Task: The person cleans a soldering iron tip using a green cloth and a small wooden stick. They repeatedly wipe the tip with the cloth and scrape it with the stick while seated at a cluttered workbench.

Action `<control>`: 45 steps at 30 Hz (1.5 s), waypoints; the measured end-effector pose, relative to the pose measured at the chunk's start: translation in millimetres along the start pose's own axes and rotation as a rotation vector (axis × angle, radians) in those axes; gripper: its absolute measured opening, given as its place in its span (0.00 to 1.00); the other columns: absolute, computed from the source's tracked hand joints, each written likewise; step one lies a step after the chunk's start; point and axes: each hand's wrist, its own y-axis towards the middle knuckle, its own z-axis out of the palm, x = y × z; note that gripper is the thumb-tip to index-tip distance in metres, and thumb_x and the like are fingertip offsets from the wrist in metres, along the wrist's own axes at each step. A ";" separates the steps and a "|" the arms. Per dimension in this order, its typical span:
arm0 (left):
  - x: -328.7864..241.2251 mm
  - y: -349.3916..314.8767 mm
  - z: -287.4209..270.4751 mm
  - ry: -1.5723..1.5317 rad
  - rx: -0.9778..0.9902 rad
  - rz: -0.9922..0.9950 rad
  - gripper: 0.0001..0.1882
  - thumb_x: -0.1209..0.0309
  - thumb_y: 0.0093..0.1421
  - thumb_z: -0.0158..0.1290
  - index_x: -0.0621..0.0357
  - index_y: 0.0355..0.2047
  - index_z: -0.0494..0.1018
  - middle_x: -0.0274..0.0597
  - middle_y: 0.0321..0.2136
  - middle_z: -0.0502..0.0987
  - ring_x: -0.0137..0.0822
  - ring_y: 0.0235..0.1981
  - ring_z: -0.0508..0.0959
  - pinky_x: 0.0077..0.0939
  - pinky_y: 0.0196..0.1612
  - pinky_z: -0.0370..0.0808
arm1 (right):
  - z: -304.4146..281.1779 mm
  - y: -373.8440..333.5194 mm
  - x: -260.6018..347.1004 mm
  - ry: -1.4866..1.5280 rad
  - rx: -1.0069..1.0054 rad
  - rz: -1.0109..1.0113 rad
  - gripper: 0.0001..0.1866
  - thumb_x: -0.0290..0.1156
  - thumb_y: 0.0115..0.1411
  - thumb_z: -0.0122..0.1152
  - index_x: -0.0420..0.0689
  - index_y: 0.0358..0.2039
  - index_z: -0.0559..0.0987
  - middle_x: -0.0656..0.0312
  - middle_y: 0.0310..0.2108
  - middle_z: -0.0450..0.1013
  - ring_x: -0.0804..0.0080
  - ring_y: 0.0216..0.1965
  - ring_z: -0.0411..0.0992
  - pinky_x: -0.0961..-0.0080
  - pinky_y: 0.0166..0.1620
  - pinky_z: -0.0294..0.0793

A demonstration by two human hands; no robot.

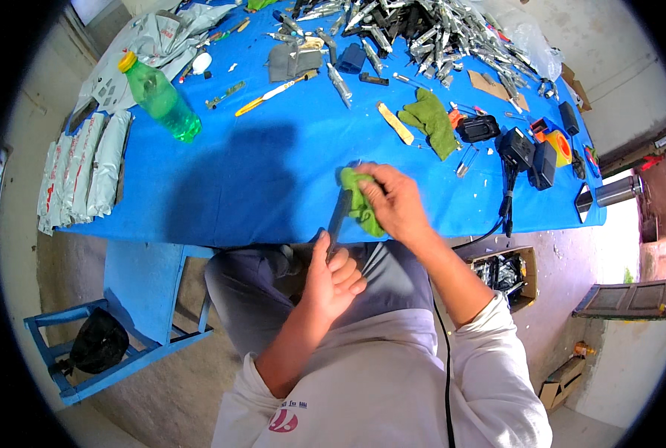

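My left hand (330, 282) is closed round the lower end of a slim dark grey bar-shaped piece (338, 218), thumb along its side. The piece stands tilted over the table's near edge; its exact kind I cannot make out. My right hand (397, 201) pinches a bright green cloth (361, 207), which lies against the upper end of the piece and hides its tip. Farther off on the blue-covered table (232, 190) lie a darker green cloth (431, 122) and a yellowish strip (395, 124).
A big heap of grey and black slim parts (441, 37) covers the far side. Silvery packets (86, 168) and a green bottle (161, 97) lie at left. Black adapters (517, 148) and a tape dispenser (559, 147) sit at right. A blue chair (142, 287) stands lower left.
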 end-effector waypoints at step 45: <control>-4.7 -0.5 -0.9 0.051 0.010 0.012 0.31 0.40 0.65 0.38 0.43 0.10 0.54 0.24 0.06 0.47 0.24 0.09 0.49 0.22 0.20 0.56 | 6.9 -5.7 4.6 -0.021 -0.022 -0.050 0.09 0.28 0.56 0.62 0.39 0.36 0.80 0.52 0.32 0.76 0.55 0.34 0.75 0.67 0.37 0.74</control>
